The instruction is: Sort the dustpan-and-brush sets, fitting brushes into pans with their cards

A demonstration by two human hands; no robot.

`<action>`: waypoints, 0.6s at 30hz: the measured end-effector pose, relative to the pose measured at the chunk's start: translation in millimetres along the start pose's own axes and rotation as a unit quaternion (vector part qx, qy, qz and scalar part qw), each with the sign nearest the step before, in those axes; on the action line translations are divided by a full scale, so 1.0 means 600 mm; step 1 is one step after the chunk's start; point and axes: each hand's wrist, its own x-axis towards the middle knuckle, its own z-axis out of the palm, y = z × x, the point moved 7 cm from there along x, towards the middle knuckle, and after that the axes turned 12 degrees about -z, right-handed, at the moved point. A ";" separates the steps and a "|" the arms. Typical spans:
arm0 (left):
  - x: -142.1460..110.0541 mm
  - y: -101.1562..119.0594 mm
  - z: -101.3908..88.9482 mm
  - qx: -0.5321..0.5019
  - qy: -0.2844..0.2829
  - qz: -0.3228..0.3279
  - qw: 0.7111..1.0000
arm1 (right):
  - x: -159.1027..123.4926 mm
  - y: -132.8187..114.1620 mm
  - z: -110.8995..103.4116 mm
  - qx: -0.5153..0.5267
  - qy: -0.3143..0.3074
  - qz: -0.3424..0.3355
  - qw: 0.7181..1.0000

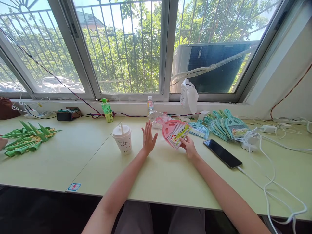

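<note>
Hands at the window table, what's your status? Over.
Right hand holding pink dustpan. Left hand spread open. White cup upright beside left hand, not between hands.

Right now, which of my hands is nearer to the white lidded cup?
Left. Your left hand is just right of the white lidded cup, fingers spread, not touching it; your right hand is farther right, holding the pink dustpan.

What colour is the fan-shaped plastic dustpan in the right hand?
The dustpan is pink; it shows in the head view.
</note>
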 end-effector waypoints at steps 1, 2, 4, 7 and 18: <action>0.004 -0.008 -0.008 -0.015 0.029 -0.036 0.999 | 0.001 -0.001 -0.002 0.007 0.006 -0.003 1.000; 0.007 -0.019 -0.016 -0.029 0.058 -0.077 0.995 | 0.001 -0.002 -0.003 0.012 0.010 -0.005 1.000; 0.013 -0.048 -0.024 -0.065 0.100 -0.170 0.978 | 0.001 -0.005 -0.004 0.014 0.013 -0.006 1.000; 0.022 -0.090 0.005 -0.191 0.009 -0.285 0.939 | 0.001 -0.008 -0.003 0.015 0.010 -0.006 1.000; 0.004 -0.084 0.090 -0.568 -0.254 -0.353 0.698 | -0.012 0.013 0.028 -0.031 -0.076 0.040 0.996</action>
